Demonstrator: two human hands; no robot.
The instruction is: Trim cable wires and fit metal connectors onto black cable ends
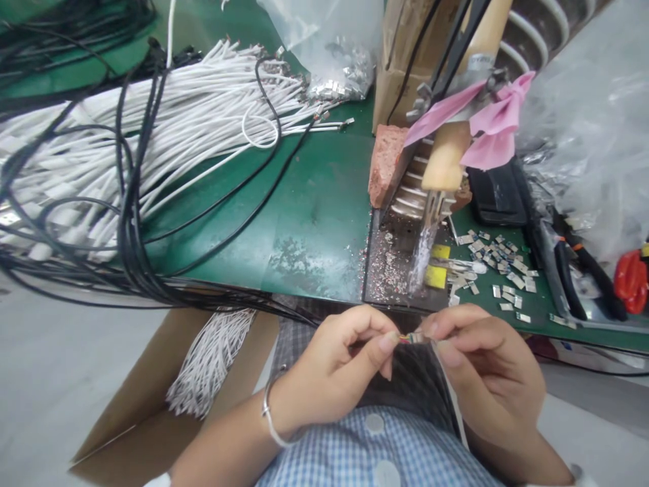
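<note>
Below the bench edge, my left hand (349, 358) pinches the end of a cable between thumb and index finger; thin coloured wires (404, 339) show at its fingertips. Facing it from the right, my right hand (487, 372) has thumb and fingers closed on a small metal connector (418, 337), which touches the wires. Just above the hands a soldering iron (433, 203) with a wooden handle points down, a pink ribbon (491, 128) tied round it. Beside its tip sits a yellow block (437, 266).
White cables (203, 122) and black cables (132, 203) cover the bench's left. Loose connectors (507, 264) lie right of the iron, near a tray (588, 284) with pliers. A brick (386, 162) stands behind. An open cardboard box (136, 385) with white cables is below left.
</note>
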